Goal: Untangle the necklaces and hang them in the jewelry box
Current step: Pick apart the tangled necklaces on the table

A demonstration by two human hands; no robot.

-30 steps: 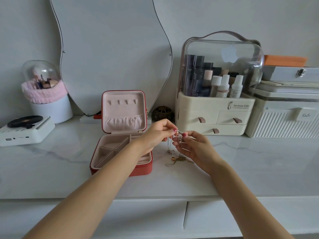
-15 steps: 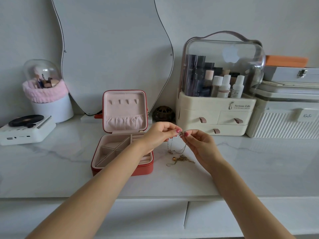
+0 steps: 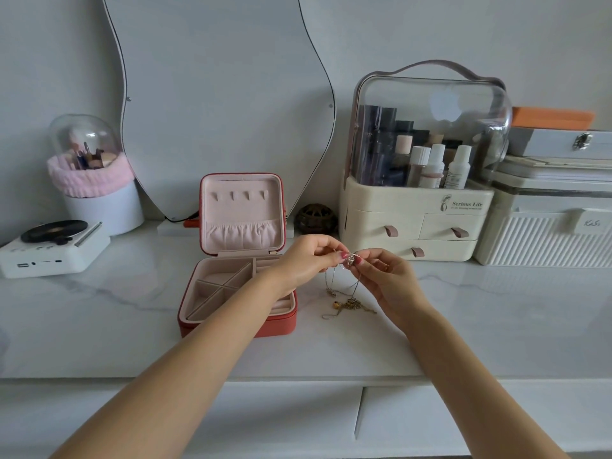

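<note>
Left hand [image 3: 303, 260] and right hand [image 3: 385, 276] meet above the counter [image 3: 463, 309], each grip pinched on the tangled necklaces [image 3: 346, 286] just right of the open jewelry box [image 3: 238, 293]. Chains hang from the fingertips [image 3: 344, 255]; their lower ends lie on the counter. The lid's 4 hooks [image 3: 240, 195] are bare.

Tangled necklaces [image 3: 347, 293] dangling beside open red jewelry box [image 3: 238, 293], hooks bare.

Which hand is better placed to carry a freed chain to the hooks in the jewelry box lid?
Probably the left hand: it hangs over the jewelry box, nearer the lid hooks. The right hand sits farther right, pinching the silver chain.
</note>
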